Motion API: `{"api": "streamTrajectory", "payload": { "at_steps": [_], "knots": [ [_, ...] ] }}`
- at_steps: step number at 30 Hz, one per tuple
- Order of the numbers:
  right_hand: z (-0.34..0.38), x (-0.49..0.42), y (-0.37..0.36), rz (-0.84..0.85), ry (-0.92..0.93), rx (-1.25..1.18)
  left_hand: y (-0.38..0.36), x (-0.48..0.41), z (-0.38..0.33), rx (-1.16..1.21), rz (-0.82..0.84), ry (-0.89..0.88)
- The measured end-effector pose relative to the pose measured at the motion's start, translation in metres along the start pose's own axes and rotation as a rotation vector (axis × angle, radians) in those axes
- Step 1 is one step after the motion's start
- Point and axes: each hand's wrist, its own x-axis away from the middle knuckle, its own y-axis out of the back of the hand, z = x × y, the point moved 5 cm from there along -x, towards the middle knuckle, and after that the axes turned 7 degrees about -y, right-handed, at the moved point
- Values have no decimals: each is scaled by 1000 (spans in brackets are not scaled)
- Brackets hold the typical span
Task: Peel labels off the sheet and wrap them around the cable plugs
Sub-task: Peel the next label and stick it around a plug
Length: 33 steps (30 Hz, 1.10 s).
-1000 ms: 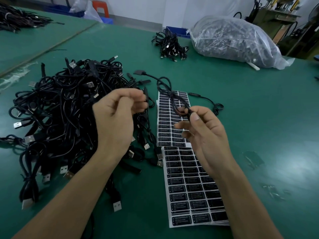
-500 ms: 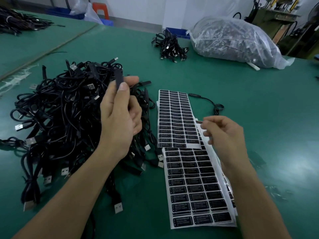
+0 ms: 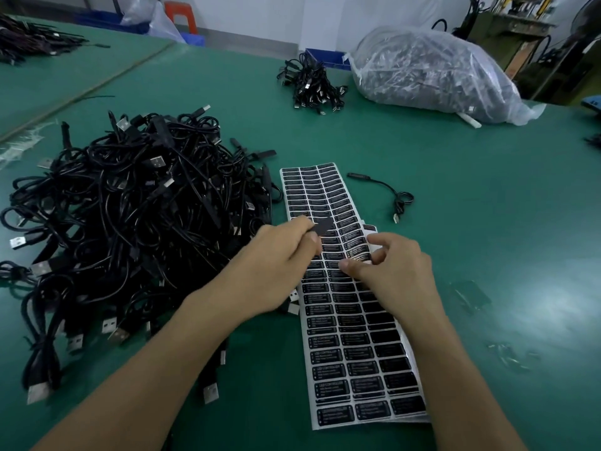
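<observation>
black labels (image 3: 325, 347) on label sheet (image 3: 374, 415), "LED CONTROLLER", smaller lines unreadable

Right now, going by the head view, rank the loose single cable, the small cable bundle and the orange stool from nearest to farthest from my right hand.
1. Loose single cable, on the table just beyond the right hand.
2. Small cable bundle, at the table's far side, left of the plastic bag.
3. Orange stool, off the table, back left by the wall.

Left hand (image 3: 276, 255) palm down, thumb and forefinger pinching plug (image 3: 323, 226). Right hand (image 3: 393, 271) just beside, fingertips pinching label (image 3: 359, 255). Both forearms (image 3: 162, 369) bare, stretched forward.
</observation>
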Motion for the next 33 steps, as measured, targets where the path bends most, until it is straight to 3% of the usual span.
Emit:
{"api": "streamTrajectory", "payload": {
  "at_steps": [8, 18, 33],
  "knots": [
    [6, -1, 1, -25, 106, -111, -6, 0, -7, -105, -47, 0],
    [10, 4, -7, 329, -61, -548, -5, 2, -1, -19, -112, 6],
    [13, 9, -12, 338, -62, -566, -3, 5, 3, 88, -216, -6]
  ]
}}
